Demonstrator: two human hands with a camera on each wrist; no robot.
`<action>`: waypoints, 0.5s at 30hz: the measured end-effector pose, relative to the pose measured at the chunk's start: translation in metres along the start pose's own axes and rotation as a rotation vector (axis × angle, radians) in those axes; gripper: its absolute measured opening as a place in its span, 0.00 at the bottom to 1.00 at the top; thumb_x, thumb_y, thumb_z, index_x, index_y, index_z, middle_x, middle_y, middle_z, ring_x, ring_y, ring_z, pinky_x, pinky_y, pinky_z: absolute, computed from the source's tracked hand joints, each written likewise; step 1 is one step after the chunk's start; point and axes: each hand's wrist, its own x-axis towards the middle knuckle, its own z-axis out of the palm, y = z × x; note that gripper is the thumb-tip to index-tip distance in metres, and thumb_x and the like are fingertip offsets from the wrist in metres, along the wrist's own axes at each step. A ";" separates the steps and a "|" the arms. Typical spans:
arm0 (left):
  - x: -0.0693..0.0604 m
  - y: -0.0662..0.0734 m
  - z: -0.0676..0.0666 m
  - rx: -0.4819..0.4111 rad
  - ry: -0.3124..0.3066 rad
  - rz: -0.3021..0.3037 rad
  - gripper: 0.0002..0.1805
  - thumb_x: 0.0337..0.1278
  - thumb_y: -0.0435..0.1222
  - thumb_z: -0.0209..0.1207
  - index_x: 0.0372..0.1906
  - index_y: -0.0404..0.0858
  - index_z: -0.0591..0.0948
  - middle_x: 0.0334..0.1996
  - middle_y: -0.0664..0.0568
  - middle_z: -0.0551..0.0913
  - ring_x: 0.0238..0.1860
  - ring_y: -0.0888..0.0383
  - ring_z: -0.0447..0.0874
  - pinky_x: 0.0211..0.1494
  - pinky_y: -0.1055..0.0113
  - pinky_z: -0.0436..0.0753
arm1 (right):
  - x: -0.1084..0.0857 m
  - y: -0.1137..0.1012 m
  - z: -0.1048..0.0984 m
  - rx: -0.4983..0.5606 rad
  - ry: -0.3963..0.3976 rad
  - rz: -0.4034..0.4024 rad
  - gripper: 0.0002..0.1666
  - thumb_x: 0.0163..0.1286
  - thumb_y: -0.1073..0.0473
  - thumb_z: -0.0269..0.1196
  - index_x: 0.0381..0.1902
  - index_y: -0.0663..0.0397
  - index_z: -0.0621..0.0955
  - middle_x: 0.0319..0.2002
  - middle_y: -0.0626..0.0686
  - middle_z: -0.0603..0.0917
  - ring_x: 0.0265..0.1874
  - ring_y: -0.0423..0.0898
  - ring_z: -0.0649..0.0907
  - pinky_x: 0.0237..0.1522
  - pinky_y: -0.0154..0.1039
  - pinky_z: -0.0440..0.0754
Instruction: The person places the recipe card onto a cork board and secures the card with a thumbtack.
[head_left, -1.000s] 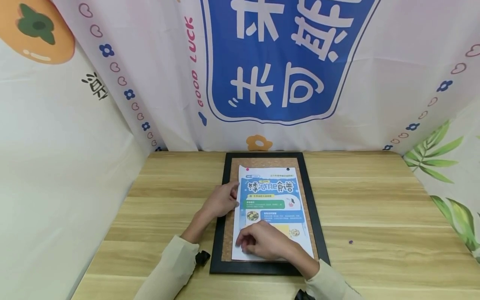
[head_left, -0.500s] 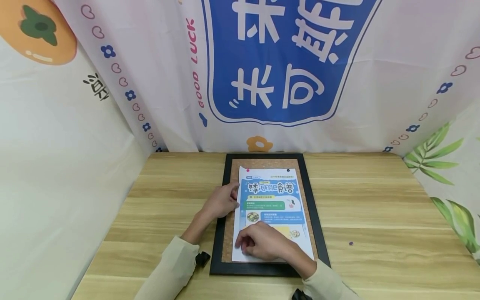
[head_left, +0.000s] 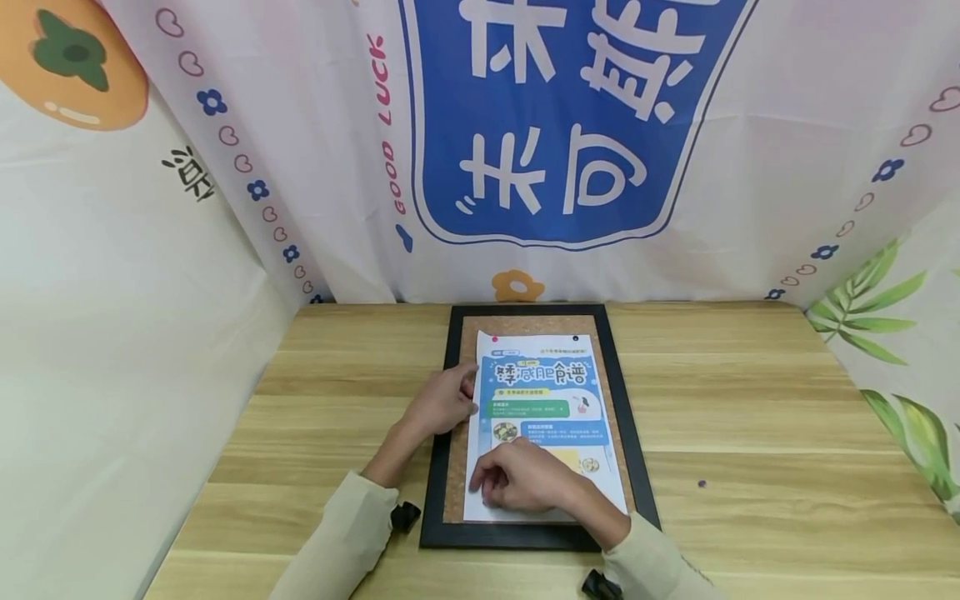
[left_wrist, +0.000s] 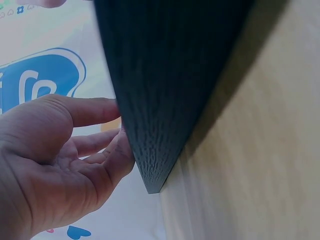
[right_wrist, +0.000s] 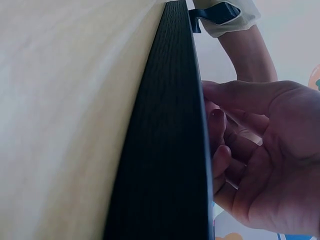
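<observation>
A printed poster (head_left: 542, 408) lies on a cork board (head_left: 456, 475) with a black frame (head_left: 637, 454). A red pushpin (head_left: 495, 339) and a black pushpin (head_left: 576, 338) sit at its top corners. My left hand (head_left: 444, 398) touches the poster's left edge with its fingertips; the left wrist view shows that hand (left_wrist: 65, 155) behind the frame's side, thumb straight. Over the poster's lower left is my right hand (head_left: 525, 475), fingers curled and tips down at the paper. In the right wrist view the frame hides the right hand's (right_wrist: 270, 150) fingertips, so anything between them is unseen.
A small purple pushpin (head_left: 702, 484) lies on the wooden table (head_left: 757, 400), right of the board. Behind the table hangs a printed curtain (head_left: 345, 167). Black straps (head_left: 405, 517) are on both wrists.
Both hands stay in almost the same places on the poster. The right forearm has shifted very slightly to the left; the whole head view has also moved a little.
</observation>
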 end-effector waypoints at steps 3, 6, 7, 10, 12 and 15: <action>0.000 0.000 0.000 0.008 0.002 0.008 0.38 0.63 0.22 0.67 0.78 0.33 0.71 0.38 0.48 0.83 0.33 0.56 0.81 0.34 0.67 0.79 | 0.001 0.001 0.000 0.003 0.006 -0.014 0.11 0.66 0.70 0.72 0.39 0.49 0.92 0.26 0.38 0.86 0.25 0.30 0.80 0.32 0.27 0.79; 0.000 0.001 -0.001 0.022 0.005 0.012 0.37 0.63 0.23 0.68 0.78 0.34 0.72 0.38 0.48 0.83 0.33 0.56 0.80 0.34 0.67 0.79 | 0.001 0.001 0.000 0.006 0.006 -0.020 0.11 0.65 0.70 0.71 0.39 0.48 0.92 0.26 0.38 0.86 0.25 0.30 0.80 0.32 0.27 0.79; -0.001 0.001 -0.001 0.025 0.006 0.013 0.37 0.63 0.23 0.68 0.77 0.34 0.72 0.37 0.48 0.83 0.33 0.56 0.80 0.34 0.67 0.79 | 0.001 0.001 -0.001 0.007 0.005 -0.018 0.11 0.65 0.70 0.71 0.39 0.48 0.92 0.26 0.38 0.86 0.25 0.30 0.81 0.32 0.27 0.79; -0.001 0.001 -0.001 0.025 0.011 0.011 0.37 0.63 0.23 0.68 0.77 0.34 0.73 0.37 0.48 0.83 0.33 0.56 0.80 0.34 0.66 0.79 | 0.001 0.003 -0.002 0.008 -0.001 -0.011 0.11 0.65 0.69 0.72 0.39 0.47 0.92 0.27 0.37 0.86 0.25 0.30 0.81 0.33 0.27 0.79; -0.001 0.000 0.000 0.029 0.014 0.014 0.37 0.63 0.23 0.68 0.77 0.33 0.73 0.38 0.48 0.83 0.33 0.56 0.80 0.34 0.67 0.79 | 0.002 0.004 -0.002 0.010 -0.005 -0.006 0.11 0.65 0.69 0.72 0.39 0.46 0.92 0.27 0.37 0.86 0.25 0.30 0.81 0.33 0.28 0.79; -0.001 0.000 0.000 0.036 0.016 0.016 0.37 0.63 0.23 0.68 0.77 0.32 0.73 0.38 0.48 0.84 0.34 0.56 0.80 0.35 0.67 0.79 | 0.002 0.005 -0.002 0.011 -0.004 -0.005 0.11 0.65 0.68 0.72 0.38 0.45 0.92 0.27 0.36 0.86 0.25 0.30 0.81 0.32 0.28 0.78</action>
